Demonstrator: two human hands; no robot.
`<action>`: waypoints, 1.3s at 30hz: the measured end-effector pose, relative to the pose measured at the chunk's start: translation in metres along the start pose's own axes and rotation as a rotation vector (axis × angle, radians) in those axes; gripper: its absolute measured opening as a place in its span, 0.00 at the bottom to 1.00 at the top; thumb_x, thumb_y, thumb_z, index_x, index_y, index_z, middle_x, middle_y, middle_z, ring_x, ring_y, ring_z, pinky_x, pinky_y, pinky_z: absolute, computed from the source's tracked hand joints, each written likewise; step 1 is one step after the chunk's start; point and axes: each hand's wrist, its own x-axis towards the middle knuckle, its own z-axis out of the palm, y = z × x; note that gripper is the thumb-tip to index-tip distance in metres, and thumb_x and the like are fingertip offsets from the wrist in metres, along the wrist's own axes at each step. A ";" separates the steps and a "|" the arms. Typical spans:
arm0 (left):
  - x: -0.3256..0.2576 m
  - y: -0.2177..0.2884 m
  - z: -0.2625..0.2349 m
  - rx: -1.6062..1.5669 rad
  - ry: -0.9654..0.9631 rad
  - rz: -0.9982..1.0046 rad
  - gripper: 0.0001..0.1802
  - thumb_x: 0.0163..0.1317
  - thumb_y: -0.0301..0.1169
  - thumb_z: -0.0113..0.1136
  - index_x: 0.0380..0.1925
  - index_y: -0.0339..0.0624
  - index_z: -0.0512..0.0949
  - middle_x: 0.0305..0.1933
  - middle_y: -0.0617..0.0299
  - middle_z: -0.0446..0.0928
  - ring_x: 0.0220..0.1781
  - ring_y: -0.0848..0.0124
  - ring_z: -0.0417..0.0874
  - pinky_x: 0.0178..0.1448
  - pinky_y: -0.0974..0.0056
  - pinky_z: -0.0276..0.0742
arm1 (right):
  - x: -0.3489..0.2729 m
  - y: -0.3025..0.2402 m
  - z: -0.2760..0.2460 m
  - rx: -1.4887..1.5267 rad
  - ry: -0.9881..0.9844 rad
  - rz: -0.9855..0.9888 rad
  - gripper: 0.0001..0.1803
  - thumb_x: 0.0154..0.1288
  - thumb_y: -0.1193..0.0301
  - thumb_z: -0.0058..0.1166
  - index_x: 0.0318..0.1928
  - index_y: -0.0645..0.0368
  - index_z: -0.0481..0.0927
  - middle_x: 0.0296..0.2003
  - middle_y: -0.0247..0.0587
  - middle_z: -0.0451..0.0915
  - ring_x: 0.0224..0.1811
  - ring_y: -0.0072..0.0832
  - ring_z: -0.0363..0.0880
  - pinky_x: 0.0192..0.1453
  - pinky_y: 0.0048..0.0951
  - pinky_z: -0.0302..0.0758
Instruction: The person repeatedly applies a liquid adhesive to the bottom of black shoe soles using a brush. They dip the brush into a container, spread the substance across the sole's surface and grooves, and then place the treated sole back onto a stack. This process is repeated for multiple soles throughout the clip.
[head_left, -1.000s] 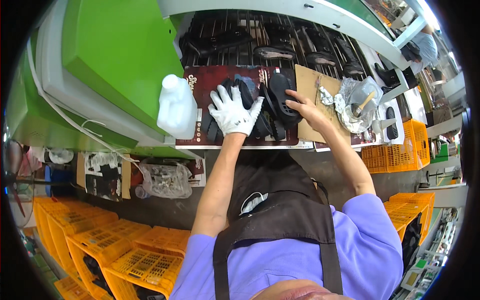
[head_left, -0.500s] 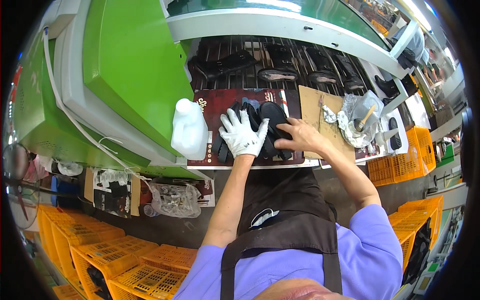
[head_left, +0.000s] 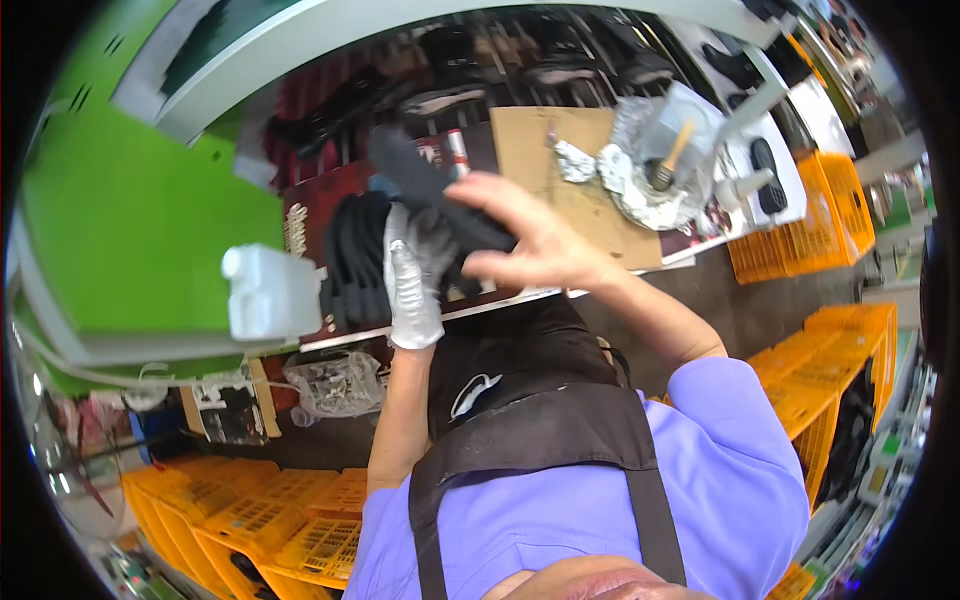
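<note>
A: In front of you runs the bench (head_left: 345, 338), part-covered by a dark red sheet (head_left: 320, 190). What do your hands hold?

B: Your bare right hand (head_left: 535, 235) spans the lower end of a black sole (head_left: 420, 180), fingers at one edge and thumb opposite; it appears to grip. The sole is tilted above the sheet. Your gloved left hand (head_left: 412, 278) stands edgewise beside the row of soles (head_left: 355, 260); whether its fingers close on anything cannot be told, owing to blur.

A: Reason for your layout?

B: Packed side by side, your soles probably save space; your left hand's edgewise posture could brace them. The white jug (head_left: 270, 295) sits left, likely clear of your reach. At right, the cardboard (head_left: 530, 165) presumably shields the surface.

A: Farther from you?

B: The brush (head_left: 676, 155) leans in a foil-and-plastic holder, probably for a clean handle. Beyond lie black boots (head_left: 340, 108).
</note>
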 end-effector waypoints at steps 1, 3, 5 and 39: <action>0.000 -0.012 0.014 -0.292 -0.040 -0.199 0.26 0.67 0.42 0.44 0.60 0.39 0.61 0.58 0.56 0.68 0.59 0.67 0.69 0.63 0.61 0.64 | -0.010 0.004 -0.004 -0.166 -0.014 -0.139 0.36 0.49 0.61 0.64 0.58 0.58 0.67 0.59 0.54 0.63 0.57 0.44 0.68 0.59 0.38 0.66; -0.003 -0.036 0.047 -0.070 -0.020 -0.179 0.22 0.68 0.42 0.42 0.57 0.42 0.64 0.52 0.57 0.73 0.52 0.66 0.75 0.55 0.60 0.72 | -0.031 0.007 -0.032 -0.258 -0.014 -0.166 0.35 0.48 0.58 0.65 0.56 0.58 0.69 0.58 0.56 0.64 0.58 0.50 0.65 0.61 0.41 0.63; -0.001 -0.062 0.048 -0.165 -0.144 -0.393 0.26 0.66 0.46 0.44 0.59 0.44 0.63 0.46 0.56 0.75 0.51 0.60 0.75 0.54 0.55 0.72 | -0.052 0.014 -0.075 -0.340 0.223 -0.059 0.24 0.51 0.66 0.63 0.49 0.59 0.74 0.51 0.51 0.71 0.53 0.44 0.70 0.56 0.38 0.67; 0.021 -0.106 0.089 -0.514 -0.398 -0.884 0.40 0.62 0.64 0.29 0.54 0.39 0.66 0.32 0.42 0.76 0.27 0.51 0.80 0.30 0.50 0.79 | -0.103 0.120 -0.216 -0.389 0.068 0.662 0.08 0.58 0.69 0.51 0.31 0.61 0.77 0.22 0.26 0.73 0.25 0.13 0.66 0.29 0.19 0.64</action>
